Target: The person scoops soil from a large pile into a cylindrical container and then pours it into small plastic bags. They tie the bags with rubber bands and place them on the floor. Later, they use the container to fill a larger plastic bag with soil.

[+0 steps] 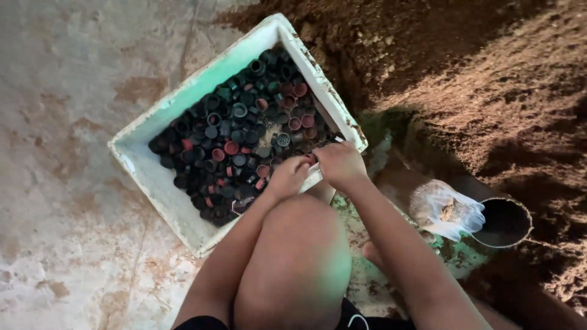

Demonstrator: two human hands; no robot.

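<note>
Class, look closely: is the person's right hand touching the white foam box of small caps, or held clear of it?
Touching. The head view shows the right hand resting on the near rim of the white foam box, with no gap visible between them.

Heaped brown soil (489, 79) — dark pipe (504, 223), plastic bag (446, 211).

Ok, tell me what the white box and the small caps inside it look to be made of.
White box: probably foam, given its thick matte walls with chipped, grimy edges. Small caps: likely molded plastic, dark and red, round with hollow centres and a slight sheen. Both hands rest at the box rim.
</note>
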